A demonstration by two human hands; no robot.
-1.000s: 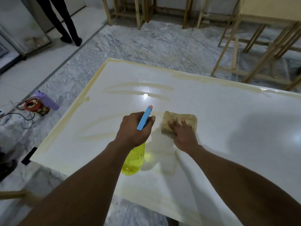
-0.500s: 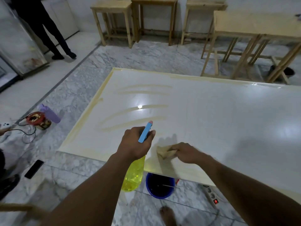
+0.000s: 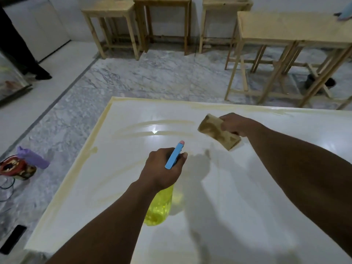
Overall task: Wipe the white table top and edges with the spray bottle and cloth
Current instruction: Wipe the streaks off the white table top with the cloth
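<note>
Table top point(image 3: 247, 187), glossy white and rectangular, seen from above, with pale yellow streaks point(image 3: 162, 123) across its far-left part and a yellowish band along its left and far edges. The left hand point(image 3: 162, 168) grips the neck of a translucent yellow spray bottle with a blue trigger head point(image 3: 159, 208), held over the middle of the table. The right hand point(image 3: 234, 123) grips a folded tan cloth point(image 3: 219, 132) over the far half, right of the streaks; the cloth's shadow falls apart from it on the surface. Grey-veined marble floor point(image 3: 152, 73) surrounds the table. Pale wooden stools point(image 3: 112, 10) stand along the far wall, and a long wooden bench point(image 3: 285, 25) at right. A purple bottle point(image 3: 32, 157) and a black phone point(image 3: 12, 239) lie on the floor at left.
</note>
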